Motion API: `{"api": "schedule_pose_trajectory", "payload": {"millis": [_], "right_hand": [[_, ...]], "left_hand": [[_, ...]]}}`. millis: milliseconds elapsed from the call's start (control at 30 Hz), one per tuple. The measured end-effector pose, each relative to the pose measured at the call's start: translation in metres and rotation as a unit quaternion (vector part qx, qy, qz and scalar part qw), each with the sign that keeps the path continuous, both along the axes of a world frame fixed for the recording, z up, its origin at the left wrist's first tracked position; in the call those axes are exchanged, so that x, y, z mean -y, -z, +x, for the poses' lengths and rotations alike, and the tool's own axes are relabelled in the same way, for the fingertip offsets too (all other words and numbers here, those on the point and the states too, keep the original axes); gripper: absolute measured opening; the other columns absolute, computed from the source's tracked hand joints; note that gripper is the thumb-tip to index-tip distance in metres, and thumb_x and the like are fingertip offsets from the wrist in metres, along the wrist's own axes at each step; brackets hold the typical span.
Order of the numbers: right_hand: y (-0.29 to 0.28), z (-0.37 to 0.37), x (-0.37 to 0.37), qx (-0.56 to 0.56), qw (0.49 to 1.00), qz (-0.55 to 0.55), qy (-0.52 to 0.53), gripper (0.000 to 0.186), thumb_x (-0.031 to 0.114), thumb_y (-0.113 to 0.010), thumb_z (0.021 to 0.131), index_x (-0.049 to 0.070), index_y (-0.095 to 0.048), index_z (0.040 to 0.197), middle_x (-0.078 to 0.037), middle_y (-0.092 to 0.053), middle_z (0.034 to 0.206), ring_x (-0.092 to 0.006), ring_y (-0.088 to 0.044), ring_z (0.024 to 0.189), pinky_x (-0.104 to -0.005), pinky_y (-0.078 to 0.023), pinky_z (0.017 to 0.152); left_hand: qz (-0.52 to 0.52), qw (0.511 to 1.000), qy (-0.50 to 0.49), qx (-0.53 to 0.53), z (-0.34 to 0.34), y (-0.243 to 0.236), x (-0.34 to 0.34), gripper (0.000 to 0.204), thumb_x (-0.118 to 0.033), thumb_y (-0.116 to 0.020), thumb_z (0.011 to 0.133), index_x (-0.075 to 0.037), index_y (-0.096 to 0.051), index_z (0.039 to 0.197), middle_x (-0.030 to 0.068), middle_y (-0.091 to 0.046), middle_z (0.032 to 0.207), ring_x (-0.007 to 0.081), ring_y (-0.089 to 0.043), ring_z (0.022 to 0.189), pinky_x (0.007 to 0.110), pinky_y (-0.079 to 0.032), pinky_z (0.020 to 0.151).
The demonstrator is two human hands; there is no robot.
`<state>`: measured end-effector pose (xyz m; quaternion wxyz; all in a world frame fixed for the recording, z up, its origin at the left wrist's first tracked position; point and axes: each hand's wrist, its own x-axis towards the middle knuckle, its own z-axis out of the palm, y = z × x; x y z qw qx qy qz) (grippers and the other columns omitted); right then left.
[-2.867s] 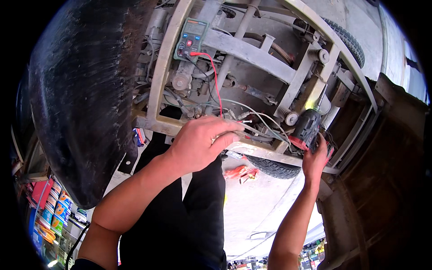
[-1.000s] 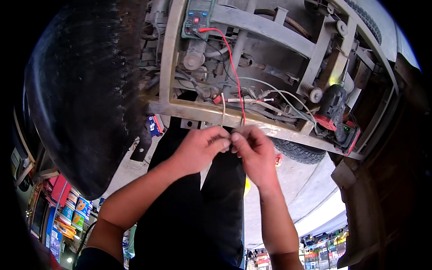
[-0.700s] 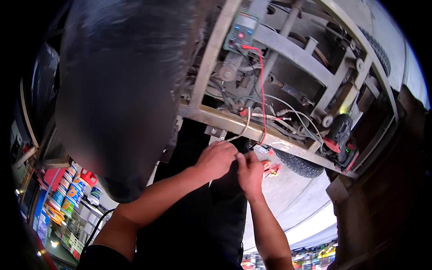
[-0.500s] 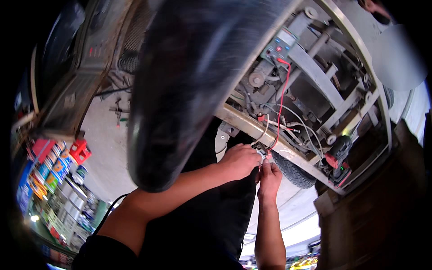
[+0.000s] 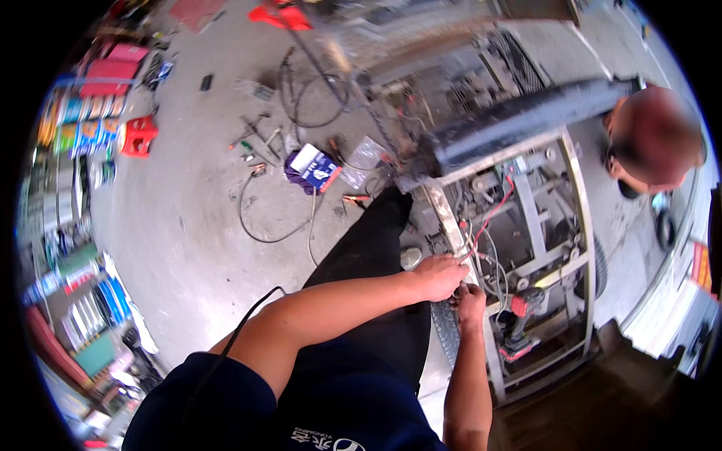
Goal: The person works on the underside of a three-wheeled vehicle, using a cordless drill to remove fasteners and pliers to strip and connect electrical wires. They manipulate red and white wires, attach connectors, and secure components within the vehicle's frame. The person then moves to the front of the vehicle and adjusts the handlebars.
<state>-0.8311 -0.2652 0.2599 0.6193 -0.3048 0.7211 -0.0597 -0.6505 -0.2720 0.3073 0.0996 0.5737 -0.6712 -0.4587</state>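
My left hand (image 5: 438, 278) and my right hand (image 5: 471, 302) meet at the near rail of a metal vehicle frame (image 5: 445, 218), fingertips almost touching. Both have their fingers pinched together. What sits between them is small and hidden by the fingers. A red wire (image 5: 496, 213) runs from the frame's upper part down toward my hands. Pale cables (image 5: 498, 267) loop over the rail just right of them. A red and black cordless power tool (image 5: 520, 316) rests on the frame beyond my right hand.
A long black curved panel (image 5: 519, 128) crosses the frame's far end. At the right is another person (image 5: 654, 143). Cables, hand tools and a blue and white box (image 5: 316, 167) lie on the floor; a red container (image 5: 138, 137) stands by crowded shelves at the left. A tyre (image 5: 445, 331) is below my hands.
My view has swung and pulled back, so more floor shows at the left and the black panel no longer fills the upper middle. My hands stay together at the rail.
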Motion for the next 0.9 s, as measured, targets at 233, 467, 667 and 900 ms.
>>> {"api": "schedule_pose_trajectory", "payload": {"millis": [233,467,667,900], "right_hand": [[0.012,-0.037,0.001,-0.053,0.991,-0.044,-0.113,0.019,0.01,-0.053,0.088,-0.006,-0.064,0.086,-0.009,-0.06,0.065,-0.0174,-0.058,0.048,-0.0308,-0.045,0.04],[0.075,-0.061,0.04,-0.132,0.953,-0.133,-0.237,0.024,0.016,-0.057,0.083,-0.004,-0.068,0.077,-0.015,-0.064,0.064,-0.024,-0.065,0.054,-0.0375,-0.052,0.049],[0.067,-0.055,0.027,-0.186,0.809,-0.279,-0.484,0.019,0.015,-0.058,0.082,-0.001,-0.067,0.077,-0.017,-0.065,0.066,-0.0327,-0.067,0.063,-0.0416,-0.054,0.058],[0.089,-0.044,-0.025,-0.062,0.98,-0.045,-0.184,0.022,0.021,-0.048,0.091,0.005,-0.059,0.101,-0.019,-0.062,0.077,-0.04,-0.063,0.066,-0.0464,-0.048,0.052]], "left_hand": [[0.005,0.987,-0.147,0.06,0.062,-0.081,-0.08,0.016,-0.016,-0.06,0.082,-0.004,-0.064,0.091,0.0161,-0.065,0.096,0.0349,-0.062,0.098,0.047,-0.051,0.085],[0.016,0.903,-0.424,0.074,0.193,-0.141,-0.138,0.022,-0.021,-0.062,0.085,-0.002,-0.067,0.095,0.0172,-0.067,0.09,0.0292,-0.066,0.086,0.041,-0.051,0.077],[-0.174,0.817,-0.529,0.152,0.365,-0.248,-0.183,0.027,-0.023,-0.062,0.091,-0.004,-0.065,0.11,0.0059,-0.067,0.092,0.0143,-0.061,0.083,0.031,-0.05,0.077],[0.085,0.761,-0.564,0.31,0.576,-0.372,-0.332,0.018,-0.027,-0.055,0.092,-0.011,-0.062,0.098,-0.0004,-0.061,0.081,0.0098,-0.057,0.067,0.027,-0.044,0.056]]}}
